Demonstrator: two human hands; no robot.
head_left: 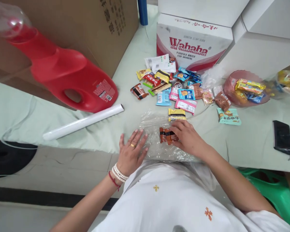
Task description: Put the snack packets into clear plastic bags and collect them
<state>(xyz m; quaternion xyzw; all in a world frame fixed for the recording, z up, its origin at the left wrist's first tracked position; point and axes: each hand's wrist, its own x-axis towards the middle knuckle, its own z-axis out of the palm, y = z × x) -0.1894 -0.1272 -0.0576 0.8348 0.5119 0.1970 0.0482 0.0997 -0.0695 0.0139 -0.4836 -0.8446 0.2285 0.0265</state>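
as right hand (188, 138) touches brown packets (168, 136), half-curled

Single head-worn view, facing forward and down, close above table (251, 141), hands (132, 149) central

A red bottle (62, 67) stands upper left, a Wahaha carton (193, 46) right of top center, and a green stool (277, 195) at lower right.

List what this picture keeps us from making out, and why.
All in the head view:
- Brown shiny plastic snack packets: right side, hidden by the right hand.
- Red handled plastic bottle: clear top end, cut off by the left edge.
- Bottle's rectangular label: print too small.
- Green plastic stool: partly covered by the pale green cloth.
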